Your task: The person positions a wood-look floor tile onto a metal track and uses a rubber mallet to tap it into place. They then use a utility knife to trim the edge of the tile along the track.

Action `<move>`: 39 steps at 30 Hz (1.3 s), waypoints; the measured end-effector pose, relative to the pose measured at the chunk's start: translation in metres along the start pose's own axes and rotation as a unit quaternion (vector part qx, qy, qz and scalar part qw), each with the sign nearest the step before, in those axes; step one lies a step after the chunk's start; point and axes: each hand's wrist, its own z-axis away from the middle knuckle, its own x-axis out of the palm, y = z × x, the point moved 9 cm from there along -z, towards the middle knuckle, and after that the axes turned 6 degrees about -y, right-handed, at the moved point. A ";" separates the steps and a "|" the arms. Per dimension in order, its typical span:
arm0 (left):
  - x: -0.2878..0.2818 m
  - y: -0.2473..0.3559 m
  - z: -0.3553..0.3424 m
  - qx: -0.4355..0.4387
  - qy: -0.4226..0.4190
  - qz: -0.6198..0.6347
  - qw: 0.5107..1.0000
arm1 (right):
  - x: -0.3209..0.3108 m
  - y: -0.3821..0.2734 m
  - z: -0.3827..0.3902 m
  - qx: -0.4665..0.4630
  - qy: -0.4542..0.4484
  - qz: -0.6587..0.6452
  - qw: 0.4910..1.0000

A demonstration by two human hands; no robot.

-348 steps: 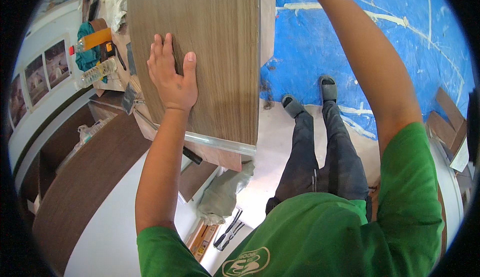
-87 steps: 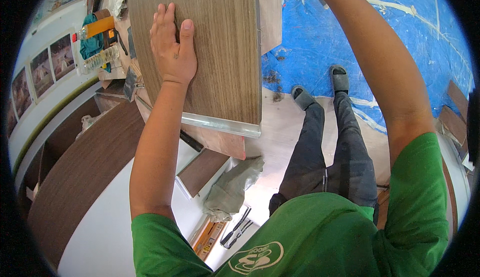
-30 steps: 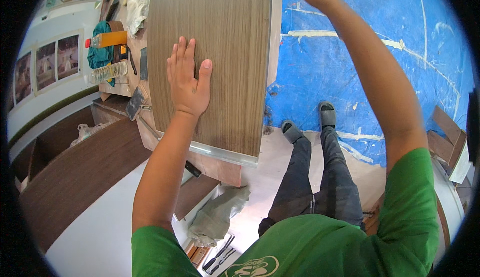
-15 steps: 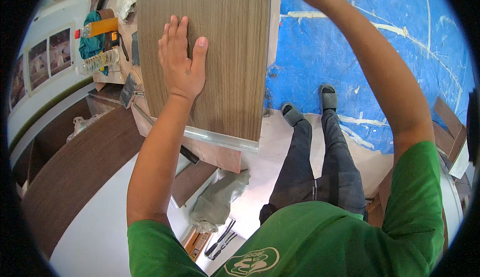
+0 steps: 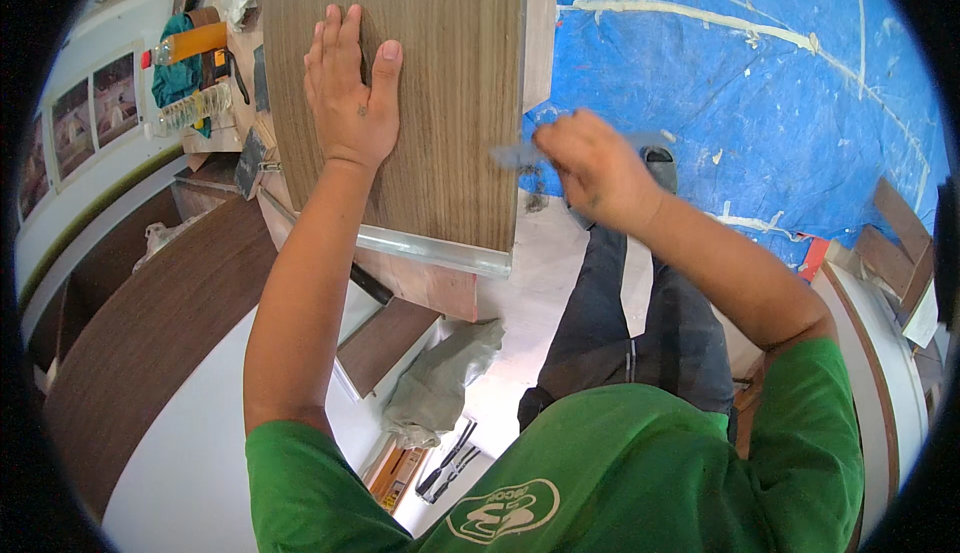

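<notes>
A wood-grain brown panel (image 5: 450, 103) lies in front of me, with a pale strip (image 5: 440, 250) along its near edge. Flat on the panel rests my left hand (image 5: 350, 103), fingers stretched out and thumb apart. At the panel's right edge my right hand (image 5: 595, 173) is closed around a thin, flat grey tool (image 5: 515, 156). One end of the tool reaches over the panel's edge and the other sticks out to the right of my fist. Motion blurs it, so its exact kind cannot be made out.
Bottles, one with orange liquid (image 5: 195, 43) and one clear (image 5: 195, 110), lie left of the panel. A dark brown curved board (image 5: 150, 333) is at lower left. Blue sheeting (image 5: 720, 83) covers the floor at right. A grey bag (image 5: 440, 383) sits below the panel.
My right hand has come down and toward me from the far right edge of the panel, bringing the flat tool into sight. My left hand stays flat on the panel.
</notes>
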 end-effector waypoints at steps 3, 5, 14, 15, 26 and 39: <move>-0.001 0.000 0.001 -0.001 0.001 -0.003 1.000 | 0.027 -0.020 0.029 0.007 -0.039 -0.018 0.999; 0.000 0.000 -0.001 0.000 0.001 0.001 1.000 | 0.038 -0.031 0.044 0.010 -0.056 -0.040 0.998; -0.001 -0.005 0.005 0.005 0.007 0.004 1.000 | -0.009 0.007 0.015 0.025 0.122 0.005 0.992; -0.001 -0.003 0.003 0.007 0.007 0.005 1.000 | -0.029 0.033 -0.006 0.051 0.171 0.034 0.983; 0.003 -0.008 0.002 0.018 0.009 0.010 1.000 | -0.031 0.031 -0.041 -0.026 0.064 0.079 0.994; 0.002 -0.007 0.001 0.030 0.014 0.019 0.999 | 0.000 -0.009 0.032 0.038 0.124 -0.049 0.990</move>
